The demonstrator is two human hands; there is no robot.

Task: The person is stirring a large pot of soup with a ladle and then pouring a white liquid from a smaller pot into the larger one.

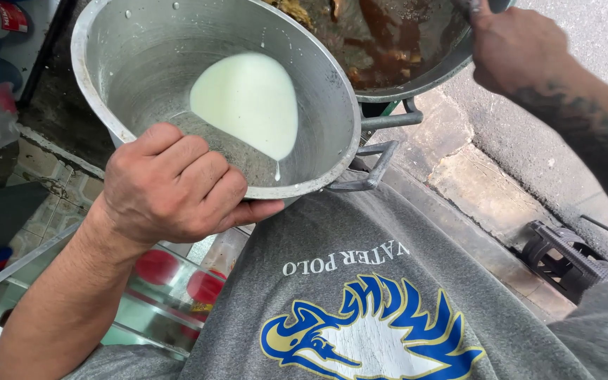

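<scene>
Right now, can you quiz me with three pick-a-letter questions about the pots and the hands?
1. Where does the left hand hold the silver pot?
A. its near rim
B. its wire handle
C. underneath only

2. What colour is the liquid in the silver pot?
A. brown
B. white
C. green

3. How does the silver pot sit?
A. level
B. upside down
C. tilted

Answers:
1 A, the fingers curl over the near rim.
2 B, the pool is milky white.
3 C, the liquid gathers at one side and drips at the rim.
</scene>
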